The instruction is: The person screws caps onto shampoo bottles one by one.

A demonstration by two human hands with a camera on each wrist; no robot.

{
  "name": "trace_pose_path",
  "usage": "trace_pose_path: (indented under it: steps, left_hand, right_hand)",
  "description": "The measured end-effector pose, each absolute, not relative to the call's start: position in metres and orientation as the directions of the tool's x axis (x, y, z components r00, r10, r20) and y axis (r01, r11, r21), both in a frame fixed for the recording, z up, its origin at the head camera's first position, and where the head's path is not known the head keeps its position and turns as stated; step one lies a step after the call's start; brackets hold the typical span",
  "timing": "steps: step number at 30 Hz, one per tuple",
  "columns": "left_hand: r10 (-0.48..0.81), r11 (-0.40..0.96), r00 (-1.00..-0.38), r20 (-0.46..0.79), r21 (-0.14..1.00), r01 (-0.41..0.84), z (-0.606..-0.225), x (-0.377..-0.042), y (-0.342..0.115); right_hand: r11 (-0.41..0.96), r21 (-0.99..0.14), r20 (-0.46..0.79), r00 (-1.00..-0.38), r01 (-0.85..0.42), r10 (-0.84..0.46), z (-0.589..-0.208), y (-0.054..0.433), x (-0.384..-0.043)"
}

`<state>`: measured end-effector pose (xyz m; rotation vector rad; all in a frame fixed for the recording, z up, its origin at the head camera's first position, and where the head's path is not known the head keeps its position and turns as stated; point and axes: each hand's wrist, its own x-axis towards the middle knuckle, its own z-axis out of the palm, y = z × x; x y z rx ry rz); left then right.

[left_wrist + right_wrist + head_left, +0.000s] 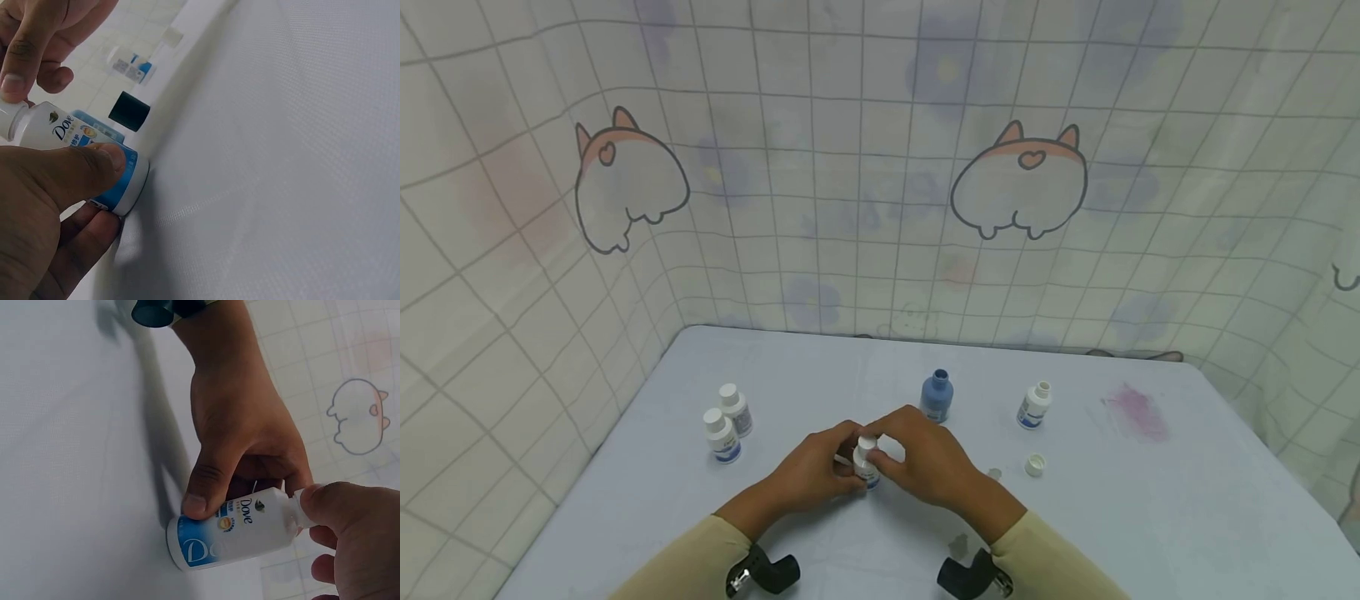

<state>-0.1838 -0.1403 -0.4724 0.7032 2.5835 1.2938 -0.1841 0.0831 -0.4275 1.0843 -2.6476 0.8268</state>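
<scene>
A small white Dove bottle (867,475) with a blue-banded label stands upright on the table in front of me. My left hand (812,473) grips its body, thumb across the label in the left wrist view. My right hand (931,457) pinches the white cap (302,509) at the bottle's top between thumb and fingers. Just behind the right hand is an uncapped blue bottle (937,397). Farther right stands an uncapped white bottle (1034,408), with a loose white cap (1035,465) nearer to me.
Two capped white bottles (722,437) stand together on the left. A dark, cap-like cylinder (129,111) shows beside the blue bottle in the left wrist view. A pink stain (1138,412) marks the white tablecloth at the right; a patterned curtain (850,167) hangs behind the table.
</scene>
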Motion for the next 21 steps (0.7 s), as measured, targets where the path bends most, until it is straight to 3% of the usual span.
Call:
trace_pose_path:
  steps: [13, 21]
  left_hand:
    - [0.486, 0.522, -0.871, 0.067, 0.777, 0.352, -0.4734, -0.1843, -0.1398]
    - [0.486, 0.519, -0.871, 0.066, 0.780, 0.349, -0.4729, -0.1841, -0.1401]
  right_hand:
    - [0.669, -0.418, 0.288, -0.788, -0.614, -0.544, -0.4257, 0.0792, -0.1826]
    - [0.588, -0.373, 0.333, -0.695, -0.718, -0.637, -0.4212, 0.0845, -0.1819]
